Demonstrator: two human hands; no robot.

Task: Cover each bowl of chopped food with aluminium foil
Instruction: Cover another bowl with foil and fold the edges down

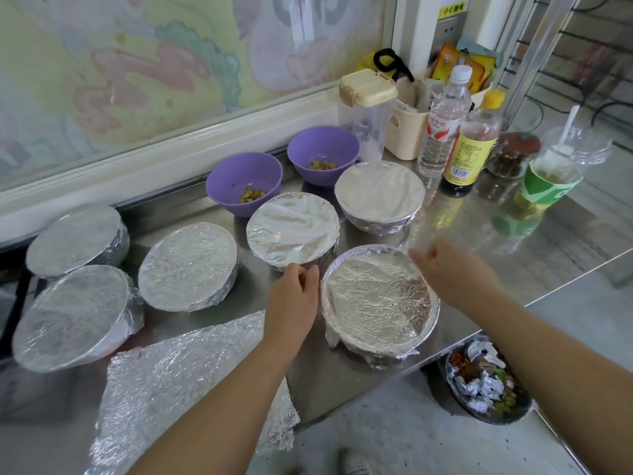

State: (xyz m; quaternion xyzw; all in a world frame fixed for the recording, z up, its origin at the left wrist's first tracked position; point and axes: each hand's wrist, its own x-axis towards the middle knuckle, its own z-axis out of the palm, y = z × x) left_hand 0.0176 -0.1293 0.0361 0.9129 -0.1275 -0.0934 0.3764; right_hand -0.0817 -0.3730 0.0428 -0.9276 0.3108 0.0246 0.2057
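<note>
the step in hand appears to be the finishing of the nearest foil-covered bowl [378,303], which stands on the steel worktop [513,241] close to its front edge. the left hand [294,296] is set against the bowl's left rim, fingers curled in a narrow grip at the foil edge; whether foil is actually pinched cannot be told. the right hand [448,269] is blurred beside the far right rim, fingers loosely spread and nothing seen held. the foil on this bowl lies flat on top, though its skirt hangs ragged at the lower left.

five other covered bowls are seen: two at far left [77,241] [73,317], one in the middle [187,265], two behind the hands [293,229] [379,193]. two purple bowls [245,180] [323,156] with chopped food are left uncovered by the window sill. a loose foil sheet [178,382] lies at the near edge.

next, the skirt would probably be pressed down, then the sheet taken to a purple bowl, centred and crimped without tearing.
</note>
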